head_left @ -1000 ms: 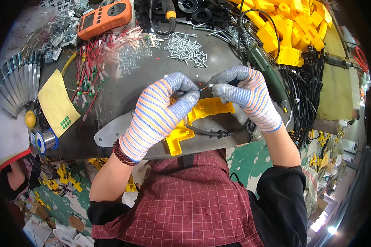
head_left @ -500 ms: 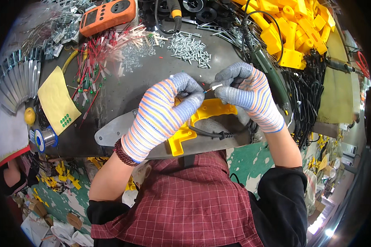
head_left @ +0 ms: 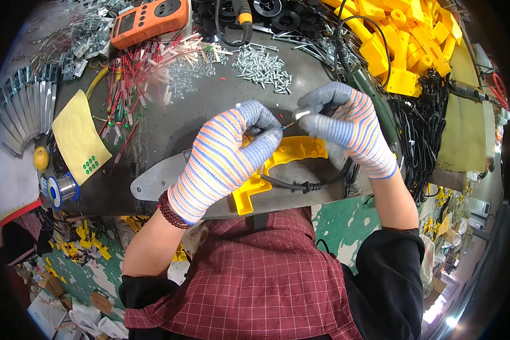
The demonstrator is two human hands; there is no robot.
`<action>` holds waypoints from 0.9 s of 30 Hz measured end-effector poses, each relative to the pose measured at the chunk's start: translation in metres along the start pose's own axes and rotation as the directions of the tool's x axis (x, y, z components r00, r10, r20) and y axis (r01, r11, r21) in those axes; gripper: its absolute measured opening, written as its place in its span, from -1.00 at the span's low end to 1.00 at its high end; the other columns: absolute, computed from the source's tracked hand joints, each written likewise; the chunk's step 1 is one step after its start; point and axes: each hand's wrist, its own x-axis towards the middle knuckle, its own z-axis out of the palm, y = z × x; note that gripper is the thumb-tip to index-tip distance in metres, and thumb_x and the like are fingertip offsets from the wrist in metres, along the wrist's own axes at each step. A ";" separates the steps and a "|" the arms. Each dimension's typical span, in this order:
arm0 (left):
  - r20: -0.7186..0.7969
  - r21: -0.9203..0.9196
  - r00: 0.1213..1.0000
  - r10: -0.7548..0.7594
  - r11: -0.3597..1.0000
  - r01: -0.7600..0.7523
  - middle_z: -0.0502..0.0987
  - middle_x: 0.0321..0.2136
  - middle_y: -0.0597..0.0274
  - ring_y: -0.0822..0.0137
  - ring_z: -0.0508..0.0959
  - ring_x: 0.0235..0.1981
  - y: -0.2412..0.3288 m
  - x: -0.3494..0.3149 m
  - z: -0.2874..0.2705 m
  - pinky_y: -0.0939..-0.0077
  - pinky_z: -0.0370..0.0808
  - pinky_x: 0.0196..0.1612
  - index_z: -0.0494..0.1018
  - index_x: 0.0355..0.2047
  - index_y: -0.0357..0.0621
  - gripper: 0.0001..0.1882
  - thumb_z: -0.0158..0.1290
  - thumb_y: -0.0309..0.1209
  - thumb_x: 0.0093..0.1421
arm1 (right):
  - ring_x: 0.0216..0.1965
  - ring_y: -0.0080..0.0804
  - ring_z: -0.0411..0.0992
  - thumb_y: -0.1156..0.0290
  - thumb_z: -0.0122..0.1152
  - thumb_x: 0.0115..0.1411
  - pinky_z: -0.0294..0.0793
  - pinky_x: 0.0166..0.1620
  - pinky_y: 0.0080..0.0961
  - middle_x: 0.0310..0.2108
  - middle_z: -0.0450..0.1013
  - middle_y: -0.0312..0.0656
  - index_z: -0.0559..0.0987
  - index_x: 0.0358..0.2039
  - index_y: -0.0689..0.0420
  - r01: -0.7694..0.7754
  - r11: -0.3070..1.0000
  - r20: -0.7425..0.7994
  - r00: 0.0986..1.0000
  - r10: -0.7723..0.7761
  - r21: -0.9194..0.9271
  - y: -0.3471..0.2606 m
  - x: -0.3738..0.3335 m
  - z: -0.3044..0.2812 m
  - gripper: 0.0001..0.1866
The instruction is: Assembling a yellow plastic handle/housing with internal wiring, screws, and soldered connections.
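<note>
Both my hands wear striped knit gloves with grey-coated fingers. My left hand point(head_left: 232, 147) is closed, pinching a thin wire point(head_left: 287, 126) whose bare copper-coloured end sticks out past the fingertips. Just right of that wire end, my right hand point(head_left: 345, 122) pinches a small white sleeve-like piece point(head_left: 302, 114) between thumb and finger. The white piece is apart from the wire. Below my hands lies a yellow plastic handle shell point(head_left: 294, 148), partly hidden by my left hand. A black cable point(head_left: 286, 184) with a ribbed strain relief runs from the shell to the right.
Beyond my hands lie a heap of screws point(head_left: 262, 68), red wires with white sleeves point(head_left: 133, 79) and an orange multimeter point(head_left: 149, 24). Yellow shells point(head_left: 402, 48) and black cables point(head_left: 416, 130) are piled at right. A solder spool point(head_left: 63, 190) and yellow card point(head_left: 79, 139) lie left.
My right hand has moved a little to the right with the white piece, widening the distance from the wire end. My left hand has hardly moved.
</note>
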 end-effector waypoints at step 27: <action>-0.118 0.178 0.977 0.177 0.972 -0.155 0.57 -0.45 0.19 0.36 0.58 -0.38 -0.003 -0.008 0.005 0.50 0.49 -0.25 0.50 -0.36 -0.25 -0.92 0.13 -0.54 0.12 | -0.55 -0.22 0.40 0.41 0.23 0.02 0.34 -0.52 -0.37 -0.54 0.39 -0.20 0.48 -0.40 0.11 0.408 0.470 0.245 0.896 -0.370 -0.783 -0.006 -0.010 0.007 -0.86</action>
